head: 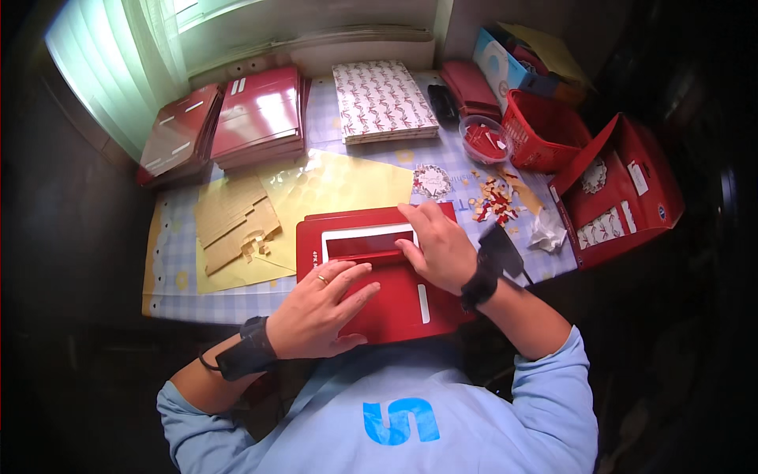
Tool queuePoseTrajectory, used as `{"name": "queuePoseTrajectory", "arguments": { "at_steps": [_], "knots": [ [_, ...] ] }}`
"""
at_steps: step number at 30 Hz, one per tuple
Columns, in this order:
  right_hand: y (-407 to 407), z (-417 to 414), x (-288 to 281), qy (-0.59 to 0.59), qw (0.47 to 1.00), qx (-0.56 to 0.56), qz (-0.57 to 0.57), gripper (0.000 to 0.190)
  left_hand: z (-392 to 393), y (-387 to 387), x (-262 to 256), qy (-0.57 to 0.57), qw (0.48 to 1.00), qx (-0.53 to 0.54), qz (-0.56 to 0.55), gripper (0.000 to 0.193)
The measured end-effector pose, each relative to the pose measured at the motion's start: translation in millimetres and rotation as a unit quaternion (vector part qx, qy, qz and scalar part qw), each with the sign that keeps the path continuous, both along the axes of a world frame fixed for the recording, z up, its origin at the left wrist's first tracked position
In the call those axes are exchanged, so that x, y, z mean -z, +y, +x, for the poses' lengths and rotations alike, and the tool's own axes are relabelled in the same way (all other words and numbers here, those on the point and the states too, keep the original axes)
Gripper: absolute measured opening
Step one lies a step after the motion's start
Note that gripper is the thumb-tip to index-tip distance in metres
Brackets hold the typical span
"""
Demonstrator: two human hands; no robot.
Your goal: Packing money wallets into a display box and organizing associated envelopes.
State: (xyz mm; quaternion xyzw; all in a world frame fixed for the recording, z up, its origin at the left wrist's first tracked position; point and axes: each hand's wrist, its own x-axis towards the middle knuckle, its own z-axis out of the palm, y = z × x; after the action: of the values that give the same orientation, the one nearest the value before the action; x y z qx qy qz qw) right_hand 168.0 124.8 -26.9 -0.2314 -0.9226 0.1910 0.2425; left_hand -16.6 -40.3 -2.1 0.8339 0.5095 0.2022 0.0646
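A flat red printed cardboard piece (388,308) lies before me at the table's front edge. It has a white-bordered rectangular window (370,243) and a white slot-like patch (423,303). A red flap edge (379,257) runs across the window's lower side. My left hand (325,308) lies palm down over the cardboard's left part, fingertips near that flap edge. My right hand (441,249) rests at the window's right end, its thumb by the flap edge and its fingers over the upper border. Both hands have their fingers spread, and what lies under the palms is hidden.
Stacks of red cardboard (257,112) and patterned sheets (385,101) stand at the back. Yellow backing paper (355,178) and brown tape strips (237,225) lie left. At right are paper scraps (497,198), a plastic tub (485,140), a red basket (548,133) and an open red box (622,183).
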Motion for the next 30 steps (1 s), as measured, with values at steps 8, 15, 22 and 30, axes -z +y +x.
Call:
{"name": "queuePoseTrajectory", "arguments": {
  "at_steps": [8, 15, 22, 30],
  "knots": [
    [-42.8, 35.6, -27.5, -0.07, 0.979, -0.189, -0.043, 0.054, -3.6, -2.7, 24.8, 0.037, 0.999, 0.01, 0.016, 0.056],
    [-23.0, 15.3, 2.3, -0.053, 0.989, -0.119, -0.068, 0.035, -7.8, 16.9, 8.0, -0.138, 0.981, -0.106, -0.081, 0.032],
    [17.3, -20.9, -10.5, -0.207, 0.957, -0.089, -0.182, 0.047, -15.0, 52.9, 11.6, -0.023, 0.969, -0.177, -0.17, 0.042],
    [18.9, -25.2, -18.7, -0.252, 0.962, -0.06, -0.081, 0.046, -37.4, 66.4, 9.3, 0.017, 0.952, -0.179, -0.249, 0.049]
  ]
}}
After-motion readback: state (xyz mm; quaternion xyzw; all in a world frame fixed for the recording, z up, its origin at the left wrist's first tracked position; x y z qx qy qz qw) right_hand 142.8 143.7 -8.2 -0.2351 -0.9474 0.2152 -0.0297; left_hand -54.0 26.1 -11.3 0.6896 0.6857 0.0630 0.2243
